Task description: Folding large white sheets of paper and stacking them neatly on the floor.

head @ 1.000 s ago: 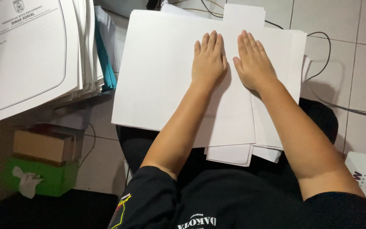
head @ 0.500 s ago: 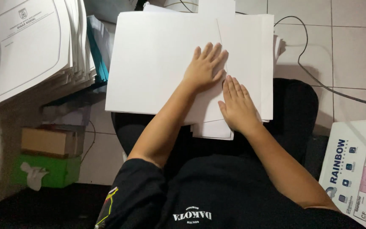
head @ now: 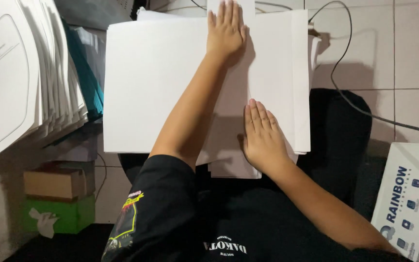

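A big white sheet of paper [head: 161, 82] lay on top of a stack of white papers [head: 301, 87] on the person's lap, in the middle of the view. Its long side ran from left to right, and a fold line seemed to run from near to far between the two hands.

The left hand [head: 226, 29] lay flat on the far edge of the sheet, with its fingers [head: 224, 12] straight and close together. It held nothing and just pressed down. The right hand [head: 263, 138] lay flat on the near part, just right of the left arm. Its fingers [head: 260, 114] were straight and close together too, pointing far. This hand was nearer to the person, and most of the sheet lay to the left of both hands.

To the left was a pile of white folders [head: 20, 82]. Below them sat a brown box [head: 56, 183] on a green tissue box [head: 66, 213]. A black cable [head: 345, 94] ran over the tiled floor [head: 413, 48] on the right. A white paper pack [head: 413, 199] lay at the near right.
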